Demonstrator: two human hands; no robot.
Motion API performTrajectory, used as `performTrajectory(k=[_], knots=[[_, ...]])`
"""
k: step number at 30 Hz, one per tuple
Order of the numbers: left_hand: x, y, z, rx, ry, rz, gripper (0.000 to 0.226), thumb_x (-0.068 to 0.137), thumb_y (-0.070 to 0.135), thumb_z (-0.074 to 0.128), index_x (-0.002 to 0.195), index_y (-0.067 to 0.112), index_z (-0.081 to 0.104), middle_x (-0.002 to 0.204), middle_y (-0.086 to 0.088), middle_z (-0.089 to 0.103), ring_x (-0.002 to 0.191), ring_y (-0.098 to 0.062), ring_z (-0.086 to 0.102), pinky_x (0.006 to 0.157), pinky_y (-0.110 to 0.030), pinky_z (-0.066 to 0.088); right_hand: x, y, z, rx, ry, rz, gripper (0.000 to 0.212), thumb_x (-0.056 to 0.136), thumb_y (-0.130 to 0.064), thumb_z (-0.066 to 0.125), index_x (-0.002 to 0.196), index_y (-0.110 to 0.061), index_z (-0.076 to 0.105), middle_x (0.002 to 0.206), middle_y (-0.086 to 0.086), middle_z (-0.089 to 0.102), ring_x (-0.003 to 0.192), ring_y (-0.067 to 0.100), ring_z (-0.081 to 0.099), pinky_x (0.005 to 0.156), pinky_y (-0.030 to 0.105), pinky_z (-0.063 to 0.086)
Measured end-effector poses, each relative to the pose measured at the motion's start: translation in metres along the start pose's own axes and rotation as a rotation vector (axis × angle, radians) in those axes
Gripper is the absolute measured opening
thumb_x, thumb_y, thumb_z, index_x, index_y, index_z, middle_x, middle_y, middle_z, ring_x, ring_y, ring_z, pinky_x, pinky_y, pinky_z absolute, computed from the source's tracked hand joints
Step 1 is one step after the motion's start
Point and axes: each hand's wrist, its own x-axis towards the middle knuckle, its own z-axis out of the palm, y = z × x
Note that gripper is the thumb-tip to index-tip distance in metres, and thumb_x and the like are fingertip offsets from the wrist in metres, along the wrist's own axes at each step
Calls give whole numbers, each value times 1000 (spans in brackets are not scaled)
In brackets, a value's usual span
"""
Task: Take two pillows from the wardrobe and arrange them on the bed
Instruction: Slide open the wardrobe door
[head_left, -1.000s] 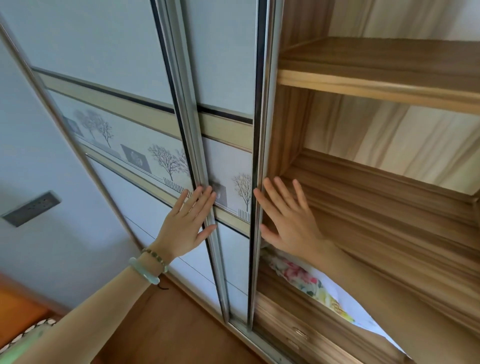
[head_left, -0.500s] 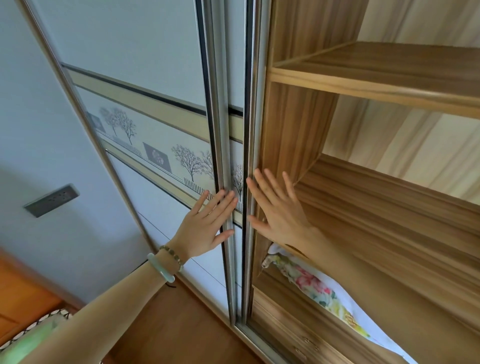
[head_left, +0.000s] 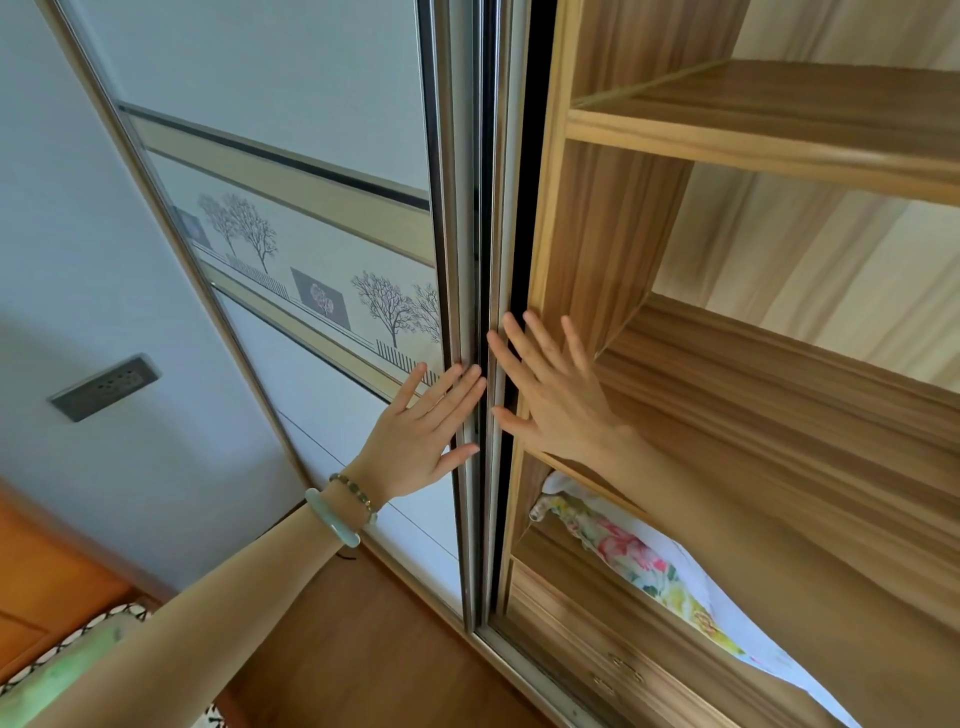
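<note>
The wardrobe's white sliding door (head_left: 311, 291), printed with bare trees, stands left of the open wooden interior. My left hand (head_left: 423, 431) lies flat on the front door's metal edge, fingers spread. My right hand (head_left: 553, 395) presses flat against the edge of the rear sliding door (head_left: 501, 218), which is slid almost fully behind the front one. A floral pillow (head_left: 628, 558) with a white back lies on a lower shelf, partly hidden by my right forearm. Neither hand holds anything.
Empty wooden shelves (head_left: 779, 130) fill the right side, with drawers (head_left: 613, 670) below the pillow. A wall socket (head_left: 106, 387) sits on the grey wall at left. Wooden floor (head_left: 363, 649) runs below, and a green patterned edge (head_left: 57, 670) shows at bottom left.
The rear sliding door has moved left, pushed by both hands, until it almost overlaps the front door. More of the shelves and the floral pillow is uncovered.
</note>
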Motion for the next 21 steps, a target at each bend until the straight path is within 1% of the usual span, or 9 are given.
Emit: performTrajectory(k=[3, 5, 7, 10, 14, 16, 19, 21], knots=[[0, 2, -2, -4, 18, -4, 67, 99, 51, 40, 148, 6, 35, 156, -10, 32, 145, -26, 29, 117, -54, 24, -2, -1, -6, 8, -17, 3, 78, 90, -57, 37, 152, -17, 11, 159, 8, 4, 147, 26, 3, 117, 53, -3], [0, 6, -3, -18, 33, -4, 67, 100, 51, 39, 148, 6, 35, 156, -10, 31, 146, -25, 25, 118, -53, 21, -8, -2, -10, 32, -28, 7, 76, 91, -55, 37, 152, -17, 12, 159, 9, 8, 147, 27, 4, 117, 53, -3], [-2, 11, -3, -42, 31, 21, 67, 100, 52, 38, 149, 6, 34, 157, -11, 30, 147, -24, 22, 119, -52, 19, -18, -3, -13, 53, -37, 10, 76, 91, -55, 38, 152, -17, 13, 159, 10, 11, 147, 27, 6, 117, 53, -2], [-3, 23, 0, -108, 23, 67, 69, 99, 53, 41, 149, 5, 35, 157, -13, 30, 147, -26, 22, 119, -52, 19, -42, -5, -18, 83, -53, 47, 75, 92, -55, 39, 151, -17, 15, 159, 13, 12, 147, 28, 7, 117, 53, 2], [0, 45, 7, -215, 19, 100, 73, 99, 56, 35, 151, 6, 27, 157, -14, 28, 148, -27, 21, 119, -52, 17, -98, -9, -25, 101, -88, 167, 73, 92, -53, 42, 151, -20, 14, 158, 14, 13, 147, 29, 8, 117, 53, 9], [6, 60, 12, -293, 15, 136, 74, 99, 58, 33, 152, 6, 25, 158, -14, 27, 148, -28, 21, 120, -52, 16, -133, -10, -29, 105, -107, 247, 72, 91, -52, 45, 151, -20, 19, 158, 13, 15, 147, 29, 10, 117, 53, 12], [12, 91, 22, -417, 14, 177, 73, 100, 57, 34, 150, 4, 27, 156, -16, 30, 147, -29, 23, 120, -52, 17, -185, -17, -34, 118, -159, 358, 70, 90, -49, 48, 149, -17, 28, 156, 15, 21, 145, 31, 16, 115, 54, 18], [10, 116, 30, -492, -21, 197, 73, 99, 56, 36, 148, 2, 30, 154, -19, 31, 146, -31, 25, 119, -52, 19, -218, -24, -38, 136, -230, 431, 69, 89, -49, 49, 147, -15, 31, 155, 16, 23, 144, 33, 19, 113, 55, 23]])
